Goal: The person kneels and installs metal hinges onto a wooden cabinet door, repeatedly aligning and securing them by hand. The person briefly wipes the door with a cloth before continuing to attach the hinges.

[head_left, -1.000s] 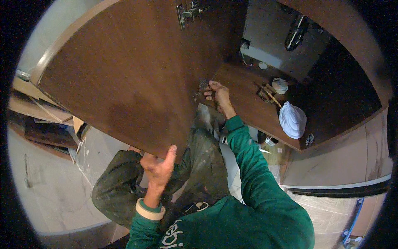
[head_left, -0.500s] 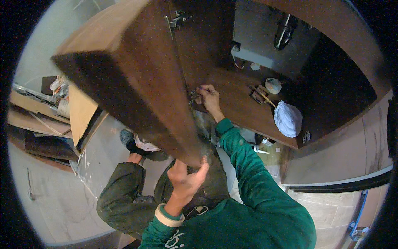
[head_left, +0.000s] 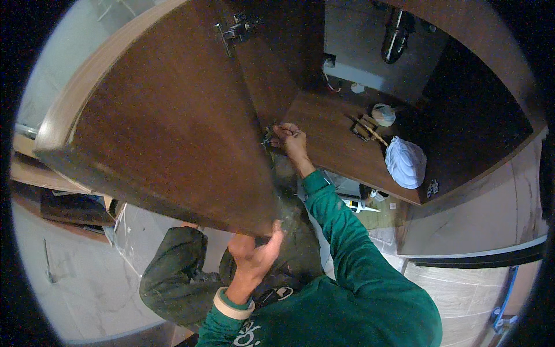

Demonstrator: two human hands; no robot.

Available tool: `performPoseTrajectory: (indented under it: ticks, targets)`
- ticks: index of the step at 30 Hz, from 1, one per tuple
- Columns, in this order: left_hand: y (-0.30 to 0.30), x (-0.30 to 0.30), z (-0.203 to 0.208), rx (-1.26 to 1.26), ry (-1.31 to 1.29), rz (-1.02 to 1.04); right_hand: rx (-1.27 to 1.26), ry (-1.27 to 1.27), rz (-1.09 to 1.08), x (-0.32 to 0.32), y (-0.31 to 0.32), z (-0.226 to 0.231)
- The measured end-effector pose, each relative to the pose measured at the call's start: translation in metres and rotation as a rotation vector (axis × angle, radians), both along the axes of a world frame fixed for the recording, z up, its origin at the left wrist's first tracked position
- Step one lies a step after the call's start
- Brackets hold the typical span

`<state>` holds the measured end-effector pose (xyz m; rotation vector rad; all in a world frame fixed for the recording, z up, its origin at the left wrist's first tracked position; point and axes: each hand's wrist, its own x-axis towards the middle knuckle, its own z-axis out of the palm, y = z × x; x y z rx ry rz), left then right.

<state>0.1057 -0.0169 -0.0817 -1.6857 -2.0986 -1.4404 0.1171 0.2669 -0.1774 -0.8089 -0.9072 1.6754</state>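
A brown wooden cabinet door stands swung out at the left, its inner face toward me. My left hand is closed around its lower corner, thumb on the near edge and fingers beneath. At the door's hinge side, my right hand is closed, its fingertips pinched at the lower metal hinge. Whether a small piece sits between those fingertips is hidden. Higher up on the door, another metal hinge shows.
On the cabinet floor lie a white cloth-like bundle, a round pale tub and small wooden-handled tools. A dark shiny drain pipe hangs behind. Below are a sealant tube and stacked boards at left.
The door has turned so that more of its inner face shows, its far edge shifting left and lower. My left hand moved slightly with it; the right stays at the lower hinge.
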Motion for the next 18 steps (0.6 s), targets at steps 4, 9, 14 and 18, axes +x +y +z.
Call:
performPoseTrajectory:
  ticks: [4, 9, 14, 18]
  targets:
    - [-0.004, -0.009, -0.002, 0.011, 0.018, 0.070, 0.024, 0.011, -0.021, -0.002, 0.010, -0.006]
    - [-0.008, -0.015, 0.003, 0.006, -0.074, 0.039, 0.128, -0.295, -0.074, -0.005, 0.016, -0.010]
    - [-0.012, -0.016, 0.002, 0.008, -0.051, 0.087, -0.031, -0.053, 0.127, 0.007, 0.014, 0.004]
    - [-0.013, -0.016, -0.005, 0.012, -0.116, 0.114, 0.049, -0.275, 0.220, 0.018, 0.025, 0.022]
